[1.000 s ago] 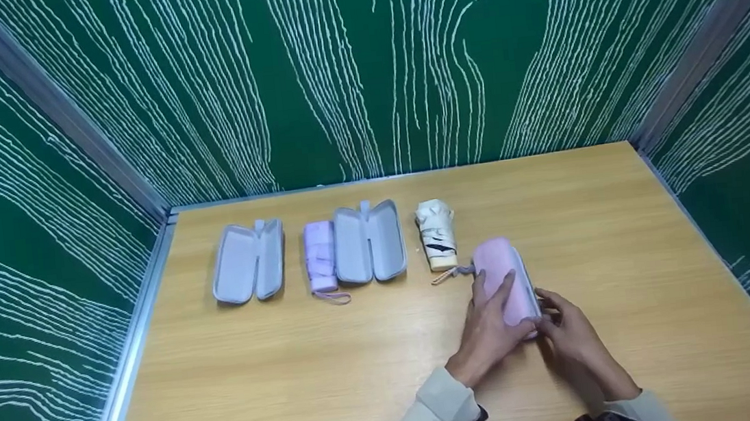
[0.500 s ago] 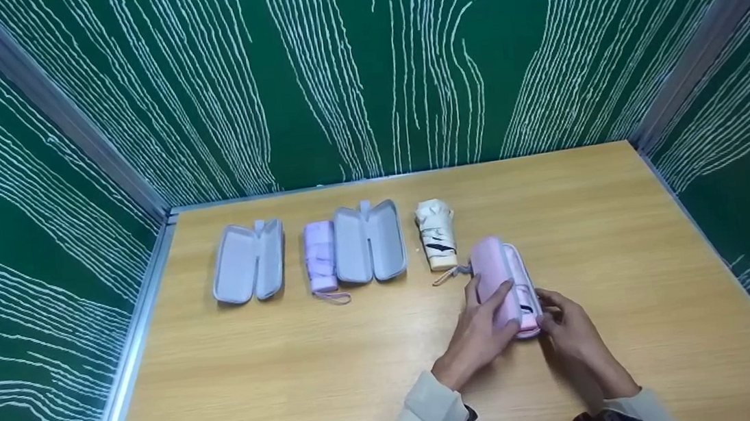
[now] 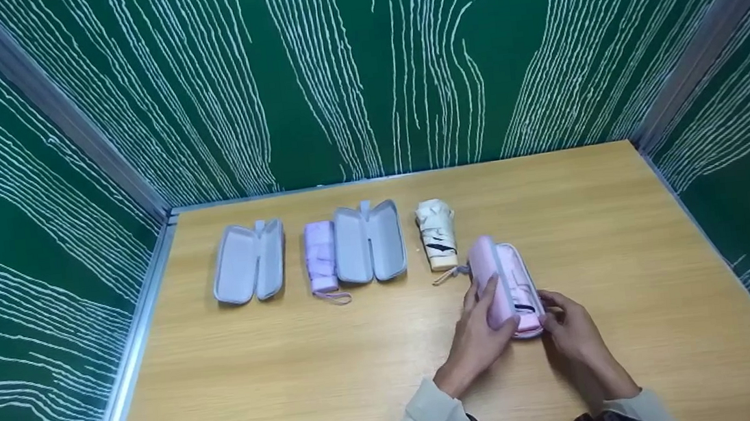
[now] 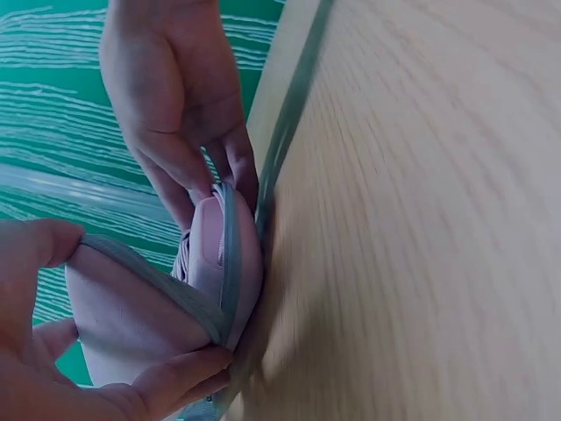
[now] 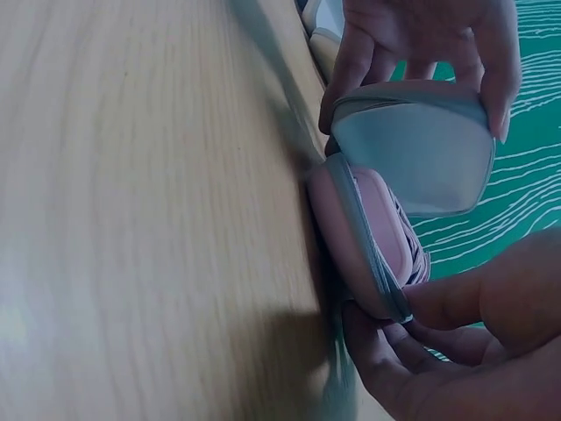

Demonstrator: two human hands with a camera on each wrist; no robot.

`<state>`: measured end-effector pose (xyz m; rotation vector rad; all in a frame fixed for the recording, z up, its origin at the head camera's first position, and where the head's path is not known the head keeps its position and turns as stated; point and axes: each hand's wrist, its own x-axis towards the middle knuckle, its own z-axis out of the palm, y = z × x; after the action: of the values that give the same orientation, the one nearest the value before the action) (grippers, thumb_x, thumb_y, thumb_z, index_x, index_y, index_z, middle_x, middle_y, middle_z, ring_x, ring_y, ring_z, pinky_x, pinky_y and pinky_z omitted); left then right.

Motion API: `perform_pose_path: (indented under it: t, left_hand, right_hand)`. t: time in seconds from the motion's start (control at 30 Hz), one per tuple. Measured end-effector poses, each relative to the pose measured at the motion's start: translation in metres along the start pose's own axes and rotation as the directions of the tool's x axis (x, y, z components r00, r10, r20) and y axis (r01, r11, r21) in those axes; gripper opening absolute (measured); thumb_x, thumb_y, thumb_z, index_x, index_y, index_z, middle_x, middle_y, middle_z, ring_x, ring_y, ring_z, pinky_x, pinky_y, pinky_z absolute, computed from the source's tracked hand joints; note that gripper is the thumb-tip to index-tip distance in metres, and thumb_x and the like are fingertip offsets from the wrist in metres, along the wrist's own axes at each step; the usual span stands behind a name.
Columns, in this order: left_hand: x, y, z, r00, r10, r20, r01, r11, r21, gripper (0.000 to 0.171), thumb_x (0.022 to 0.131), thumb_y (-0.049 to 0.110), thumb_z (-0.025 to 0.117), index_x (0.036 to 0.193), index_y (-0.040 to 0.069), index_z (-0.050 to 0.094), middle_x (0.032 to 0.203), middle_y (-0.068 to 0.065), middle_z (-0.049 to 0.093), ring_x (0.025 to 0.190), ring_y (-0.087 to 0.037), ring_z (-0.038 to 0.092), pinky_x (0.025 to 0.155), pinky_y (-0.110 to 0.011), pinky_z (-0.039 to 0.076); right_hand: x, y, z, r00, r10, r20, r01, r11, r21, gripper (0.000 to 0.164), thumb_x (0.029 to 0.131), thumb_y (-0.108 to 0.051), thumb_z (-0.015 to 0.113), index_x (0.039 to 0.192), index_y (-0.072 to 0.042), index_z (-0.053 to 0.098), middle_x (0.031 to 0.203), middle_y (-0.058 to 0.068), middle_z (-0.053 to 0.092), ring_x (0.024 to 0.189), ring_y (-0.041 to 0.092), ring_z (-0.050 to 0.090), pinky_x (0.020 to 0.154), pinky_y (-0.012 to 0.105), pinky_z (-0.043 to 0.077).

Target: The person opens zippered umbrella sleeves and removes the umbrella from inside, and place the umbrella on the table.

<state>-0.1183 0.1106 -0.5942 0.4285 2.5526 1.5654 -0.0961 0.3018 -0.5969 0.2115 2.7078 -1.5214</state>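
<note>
A pink zip case [image 3: 484,255] with grey trim lies half open at the right of the table, its lid tilted up. Inside it a folded pink umbrella [image 3: 524,296] with a dark mark shows. My left hand [image 3: 474,345] grips the lid, thumb at the near edge and fingers over the outer side. On the other side, my right hand [image 3: 573,329] pinches the rim of the lower half near its front end. In the right wrist view the lid's grey lining [image 5: 416,153] faces the umbrella's pink end [image 5: 386,219]. A zip pull [image 3: 461,271] hangs at the case's left.
Left of the case lies a folded cream umbrella [image 3: 436,229] with a strap. Further left are an open grey-lined case [image 3: 385,240], a folded lilac umbrella [image 3: 319,253] beside it, and another open case [image 3: 236,265]. Green walls [image 3: 361,67] with white lines border the wooden table [image 3: 261,386].
My left hand has swung the case's lid up and to the left, so the pink umbrella inside has come into view. My right hand has stayed at the rim.
</note>
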Motion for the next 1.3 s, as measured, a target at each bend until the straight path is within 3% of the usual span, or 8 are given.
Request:
perform_pose_path:
  t: [0.27, 0.4, 0.5, 0.67, 0.87, 1.03, 1.3]
  left_hand:
    - [-0.005, -0.003, -0.003, 0.999, -0.009, -0.035, 0.005, 0.996, -0.088, 0.079, 0.095, 0.019, 0.073, 0.164, 0.011, 0.038, 0.164, -0.017, 0.043, 0.149, -0.032, 0.046, 0.122, -0.039, 0.039]
    - [-0.007, -0.004, -0.004, 0.997, -0.037, -0.061, 0.027, 0.988, -0.152, 0.075, 0.095, 0.017, 0.071, 0.163, 0.009, 0.040, 0.163, -0.015, 0.046, 0.149, -0.028, 0.045, 0.123, -0.038, 0.037]
    - [-0.009, -0.005, -0.004, 0.995, -0.063, -0.083, 0.045, 0.979, -0.199, 0.074, 0.095, 0.015, 0.070, 0.163, 0.011, 0.041, 0.161, -0.014, 0.049, 0.142, -0.022, 0.051, 0.119, -0.037, 0.042]
    - [-0.012, -0.004, -0.005, 0.989, -0.082, -0.121, 0.054, 0.974, -0.218, 0.074, 0.095, 0.013, 0.067, 0.163, 0.015, 0.041, 0.161, -0.012, 0.050, 0.129, -0.013, 0.055, 0.113, -0.035, 0.047]
    - [-0.015, -0.006, -0.006, 0.986, -0.087, -0.144, 0.056, 0.976, -0.209, 0.070, 0.099, 0.013, 0.061, 0.165, 0.015, 0.038, 0.157, -0.013, 0.053, 0.117, -0.015, 0.061, 0.105, -0.035, 0.051]
    - [-0.017, -0.008, -0.008, 0.985, -0.106, -0.135, 0.076, 0.975, -0.211, 0.066, 0.101, 0.014, 0.057, 0.165, 0.016, 0.039, 0.158, -0.012, 0.053, 0.116, -0.016, 0.059, 0.109, -0.038, 0.049]
    - [-0.019, -0.010, -0.011, 0.983, -0.124, -0.131, 0.096, 0.974, -0.206, 0.063, 0.105, 0.015, 0.052, 0.166, 0.019, 0.036, 0.164, -0.012, 0.044, 0.135, -0.022, 0.056, 0.117, -0.047, 0.044]
  right_hand:
    - [0.000, 0.000, 0.001, 0.999, 0.035, -0.008, -0.035, 0.999, -0.023, 0.046, 0.100, 0.011, 0.051, 0.146, 0.016, 0.048, 0.137, 0.038, 0.058, 0.124, 0.051, 0.062, 0.091, 0.019, 0.049]
    - [-0.001, -0.001, 0.002, 0.999, 0.033, -0.028, -0.034, 0.999, -0.033, 0.046, 0.100, 0.009, 0.052, 0.145, 0.016, 0.049, 0.135, 0.038, 0.060, 0.124, 0.053, 0.062, 0.099, 0.035, 0.055]
    - [-0.003, -0.003, 0.004, 0.999, 0.020, -0.041, -0.022, 0.999, -0.043, 0.045, 0.102, 0.005, 0.052, 0.146, 0.016, 0.048, 0.136, 0.038, 0.058, 0.125, 0.054, 0.061, 0.105, 0.052, 0.054]
    - [-0.004, -0.009, 0.009, 0.993, -0.082, -0.088, 0.074, 0.993, -0.093, 0.048, 0.102, 0.001, 0.058, 0.146, 0.018, 0.047, 0.136, 0.039, 0.055, 0.121, 0.054, 0.061, 0.105, 0.062, 0.050]
    - [0.000, -0.019, 0.021, 0.966, -0.237, -0.107, 0.203, 0.945, -0.257, 0.055, 0.095, 0.001, 0.070, 0.144, 0.017, 0.051, 0.135, 0.038, 0.055, 0.126, 0.052, 0.053, 0.108, 0.065, 0.043]
    - [0.005, -0.028, 0.029, 0.978, -0.203, -0.040, 0.171, 0.905, -0.390, 0.065, 0.095, -0.007, 0.073, 0.151, 0.012, 0.046, 0.146, 0.039, 0.046, 0.131, 0.055, 0.049, 0.107, 0.068, 0.044]
    - [0.011, -0.034, 0.039, 0.993, -0.115, -0.007, 0.097, 0.866, -0.491, 0.070, 0.097, -0.011, 0.068, 0.157, 0.010, 0.038, 0.154, 0.043, 0.033, 0.133, 0.060, 0.044, 0.102, 0.072, 0.047]
